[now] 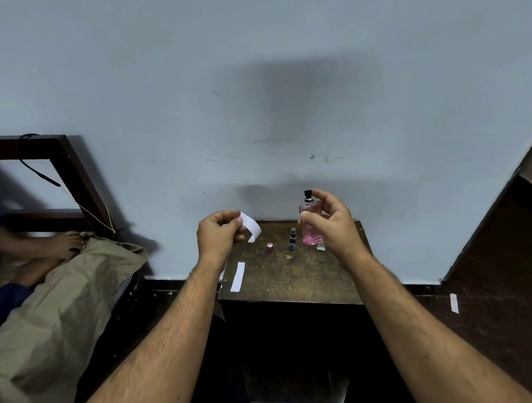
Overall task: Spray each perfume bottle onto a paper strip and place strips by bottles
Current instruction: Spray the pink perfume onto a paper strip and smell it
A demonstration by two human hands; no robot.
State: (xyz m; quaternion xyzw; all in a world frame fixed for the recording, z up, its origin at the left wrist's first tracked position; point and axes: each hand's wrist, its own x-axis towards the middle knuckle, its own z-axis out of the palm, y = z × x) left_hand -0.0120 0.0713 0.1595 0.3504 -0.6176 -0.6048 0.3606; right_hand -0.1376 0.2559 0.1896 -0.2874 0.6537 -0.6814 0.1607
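Head view: right hand (329, 220) grips pink bottle (310, 229), forefinger on nozzle; left hand (218, 235) pinches paper strip (251, 225). Spraying step; next, press nozzle toward strip.

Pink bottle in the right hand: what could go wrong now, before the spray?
1. The pink bottle is held apart from the paper strip that the left hand pinches, and the strip curls downward, so the mist may miss it.
2. The right hand hangs over the small blue bottle and clear cap; lowering it could topple them.
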